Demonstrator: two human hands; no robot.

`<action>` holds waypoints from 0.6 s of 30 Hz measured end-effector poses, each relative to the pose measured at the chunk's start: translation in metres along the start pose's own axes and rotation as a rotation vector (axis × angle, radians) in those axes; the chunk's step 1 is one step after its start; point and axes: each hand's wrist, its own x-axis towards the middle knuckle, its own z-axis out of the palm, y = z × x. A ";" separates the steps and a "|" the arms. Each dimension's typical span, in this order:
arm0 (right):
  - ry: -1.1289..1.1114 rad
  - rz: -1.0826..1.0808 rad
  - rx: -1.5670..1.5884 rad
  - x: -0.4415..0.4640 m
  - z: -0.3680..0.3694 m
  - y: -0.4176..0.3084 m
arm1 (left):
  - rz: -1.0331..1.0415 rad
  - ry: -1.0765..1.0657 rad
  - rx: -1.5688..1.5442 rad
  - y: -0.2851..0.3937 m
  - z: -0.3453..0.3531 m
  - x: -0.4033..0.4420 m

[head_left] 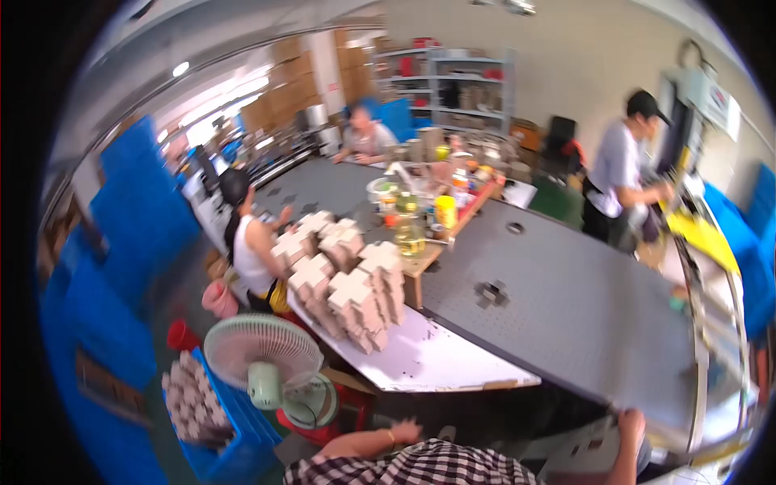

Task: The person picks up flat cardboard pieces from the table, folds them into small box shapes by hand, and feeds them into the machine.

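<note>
My left hand (404,432) is low in the middle, in front of my checked shirt. Its fingers look spread, though a little blurred, and nothing shows in them. Beyond it lies the white tabletop (436,361), bearing tall stacks of cross-shaped beige pieces (352,288). At the lower right my right hand (632,423) is closed near the front corner of the dark perforated table (566,295). What its fingers grip is hidden. A grey panel (586,449) lies just left of that hand.
A green fan (263,356) stands left of my left arm, beside a blue crate (234,416) of beige pieces. Bottles and a yellow can (445,212) crowd a wooden stand. One person (610,166) works at a machine on the right; two others (259,242) (368,137) sit around the far table.
</note>
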 end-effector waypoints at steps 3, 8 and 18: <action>-0.017 0.031 0.082 -0.008 -0.012 -0.011 | -0.042 0.039 -0.177 -0.018 0.047 -0.020; -0.010 0.112 0.114 -0.023 -0.032 -0.021 | -0.076 0.129 -0.271 -0.035 0.043 -0.032; 0.014 0.039 0.128 -0.026 -0.026 -0.017 | -0.029 0.187 -0.345 -0.010 0.011 -0.016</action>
